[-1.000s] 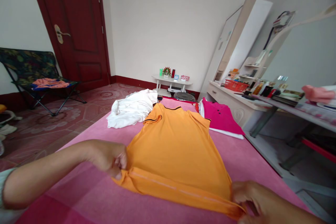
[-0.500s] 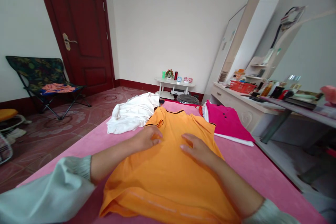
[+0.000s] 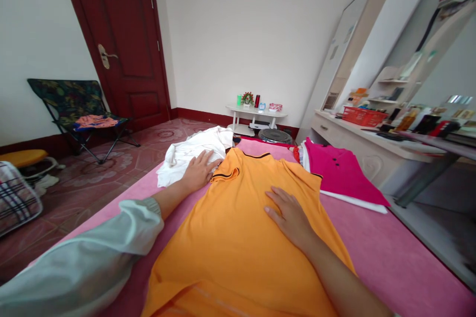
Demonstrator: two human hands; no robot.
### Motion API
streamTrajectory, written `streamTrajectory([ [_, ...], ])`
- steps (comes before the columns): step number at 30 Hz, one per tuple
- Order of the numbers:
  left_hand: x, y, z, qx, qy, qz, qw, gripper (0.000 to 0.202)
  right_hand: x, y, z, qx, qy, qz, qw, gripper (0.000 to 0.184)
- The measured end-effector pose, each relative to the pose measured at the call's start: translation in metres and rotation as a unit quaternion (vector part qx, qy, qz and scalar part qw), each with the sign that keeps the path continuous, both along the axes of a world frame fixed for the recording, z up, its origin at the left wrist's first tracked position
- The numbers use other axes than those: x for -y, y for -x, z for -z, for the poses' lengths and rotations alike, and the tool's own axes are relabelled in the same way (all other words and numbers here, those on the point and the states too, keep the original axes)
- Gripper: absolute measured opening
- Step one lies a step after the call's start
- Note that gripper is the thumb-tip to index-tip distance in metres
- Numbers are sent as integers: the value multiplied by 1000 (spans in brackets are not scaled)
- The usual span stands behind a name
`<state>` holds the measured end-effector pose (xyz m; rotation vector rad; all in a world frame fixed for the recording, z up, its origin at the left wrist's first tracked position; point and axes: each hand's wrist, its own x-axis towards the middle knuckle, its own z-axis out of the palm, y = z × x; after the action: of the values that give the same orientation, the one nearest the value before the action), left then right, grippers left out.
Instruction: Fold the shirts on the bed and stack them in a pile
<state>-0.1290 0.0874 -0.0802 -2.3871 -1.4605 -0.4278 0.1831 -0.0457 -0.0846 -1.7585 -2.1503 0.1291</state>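
An orange shirt (image 3: 238, 228) with dark trim at its neck and sleeves lies spread on the pink bedding (image 3: 386, 242). Its left sleeve (image 3: 226, 175) is bunched inward. My left hand (image 3: 201, 171) is open beside that sleeve, fingers spread over the edge of a crumpled white garment (image 3: 182, 151); whether the fingertips touch the sleeve I cannot tell. Flat on the upper right of the orange shirt rests my right hand (image 3: 288, 213), open, with nothing in it. The shirt's lower hem runs out of view at the bottom.
Right of the shirt lies a stack of folded clothes with a magenta top (image 3: 340, 171) uppermost. Beyond the bed stand a small white table (image 3: 256, 111) and a dresser (image 3: 357, 138) with a red basket (image 3: 363, 116). A camouflage folding chair (image 3: 70, 101) stands at the left.
My left hand has moved from the shirt's chest outward and away to the sleeve and white garment. My right hand has settled flatter on the shirt. The view has shifted slightly.
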Motion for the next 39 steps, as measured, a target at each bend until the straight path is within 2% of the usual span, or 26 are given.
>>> streamTrajectory([
  [4,-23,-11,-5,-31,35,-24,999,47,0,-3,0,-12,5,-8,1000,47],
  [10,-46,-20,-1,-8,27,-63,998,44,-1,-7,1,-31,14,-14,999,47],
  [15,-59,-25,-2,16,40,-102,994,44,-1,-8,2,-44,10,-17,999,47],
  [19,-57,-27,-12,28,78,-101,991,50,-2,-9,2,-56,0,-20,998,45],
  [21,-46,-30,-19,49,70,-69,994,50,-3,-9,1,-64,-8,-20,998,44],
  [24,-21,-38,-26,94,30,47,994,39,-4,-8,1,-71,-17,-18,997,42],
  [26,-4,-48,-26,97,41,118,987,45,-4,-8,1,-71,-21,-18,997,41],
  [28,8,-57,-25,79,75,145,983,55,-4,-8,1,-71,-23,-18,997,42],
  [29,11,-61,-24,72,91,142,983,51,-4,-8,1,-72,-23,-19,997,41],
  [31,9,-64,-26,81,112,101,985,33,-3,-9,1,-75,-25,-21,997,41],
  [34,-9,-47,-35,179,87,-27,980,30,-2,-9,1,-80,-29,-28,996,40],
  [37,-35,-8,-46,295,49,-174,938,31,-2,-9,2,-81,-32,-26,996,40],
  [39,-48,21,-52,318,62,-251,912,28,-3,-9,2,-80,-32,-24,996,40],
])
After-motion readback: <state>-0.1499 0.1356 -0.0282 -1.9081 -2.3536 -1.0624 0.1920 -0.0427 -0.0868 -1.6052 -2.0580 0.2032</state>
